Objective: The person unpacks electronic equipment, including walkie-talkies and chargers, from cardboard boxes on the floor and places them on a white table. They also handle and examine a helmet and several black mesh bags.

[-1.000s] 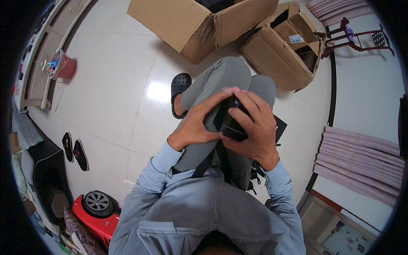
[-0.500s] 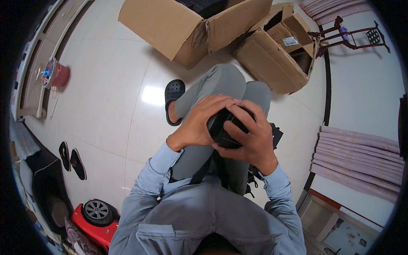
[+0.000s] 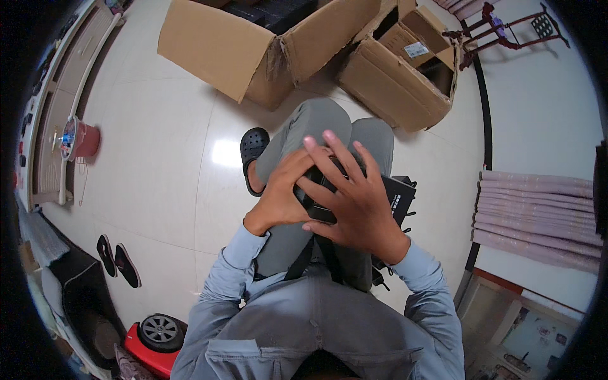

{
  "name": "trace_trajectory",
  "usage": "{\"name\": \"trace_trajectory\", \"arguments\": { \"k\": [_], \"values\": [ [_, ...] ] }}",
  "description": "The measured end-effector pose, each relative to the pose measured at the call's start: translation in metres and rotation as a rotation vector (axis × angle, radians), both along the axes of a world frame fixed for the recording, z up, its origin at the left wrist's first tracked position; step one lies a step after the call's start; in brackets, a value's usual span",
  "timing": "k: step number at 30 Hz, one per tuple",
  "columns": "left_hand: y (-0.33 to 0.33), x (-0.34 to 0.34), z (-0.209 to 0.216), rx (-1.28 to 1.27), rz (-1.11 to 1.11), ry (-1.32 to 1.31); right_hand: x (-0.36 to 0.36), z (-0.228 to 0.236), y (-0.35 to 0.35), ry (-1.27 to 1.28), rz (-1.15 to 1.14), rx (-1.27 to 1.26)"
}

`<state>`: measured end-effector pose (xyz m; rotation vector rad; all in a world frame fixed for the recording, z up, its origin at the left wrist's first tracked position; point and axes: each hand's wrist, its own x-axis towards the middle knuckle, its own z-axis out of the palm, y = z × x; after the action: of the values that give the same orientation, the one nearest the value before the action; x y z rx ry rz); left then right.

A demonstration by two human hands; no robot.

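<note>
A small black box (image 3: 321, 213) is held over my lap, partly covered by both hands. My left hand (image 3: 278, 195) is wrapped around its left side, with the fingers over the far edge and the thumb along the near side. Spread across the top and right side of the box is my right hand (image 3: 359, 206), its fingers stretched apart and lying against it. Beyond my right wrist, a flat black package (image 3: 398, 195) with white print shows beside my leg, partly hidden by that hand.
A large open carton (image 3: 215, 54) with black boxes inside stands ahead, beside a second open carton (image 3: 399, 85). A pink bucket (image 3: 87, 139) is at the left. Dark slippers (image 3: 126, 265) and a red wheeled thing (image 3: 149, 351) lie at the lower left.
My right hand's fingers have straightened and spread over the black box, where they were curled around it before. The left hand keeps its hold. The view has shifted slightly.
</note>
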<state>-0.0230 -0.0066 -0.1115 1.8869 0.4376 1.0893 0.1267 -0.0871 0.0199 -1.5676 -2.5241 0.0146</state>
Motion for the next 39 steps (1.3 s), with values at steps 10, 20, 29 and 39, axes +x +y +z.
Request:
{"name": "trace_trajectory", "arguments": {
  "k": [10,20,29,39],
  "values": [
    [0.099,-0.05,0.063,0.041,0.221,-0.342,0.1,0.078,0.056,0.132,0.037,0.399],
    [0.143,-0.006,0.144,0.043,0.178,-0.222,0.118,0.026,0.101,0.661,0.005,0.383],
    [0.134,0.033,0.13,-0.292,0.026,-0.157,0.135,0.0,0.107,0.898,-0.038,-0.093],
    [0.191,0.139,-0.139,-0.937,-0.025,0.772,0.201,-0.023,0.061,0.606,-0.64,-0.013]
  ]
}}
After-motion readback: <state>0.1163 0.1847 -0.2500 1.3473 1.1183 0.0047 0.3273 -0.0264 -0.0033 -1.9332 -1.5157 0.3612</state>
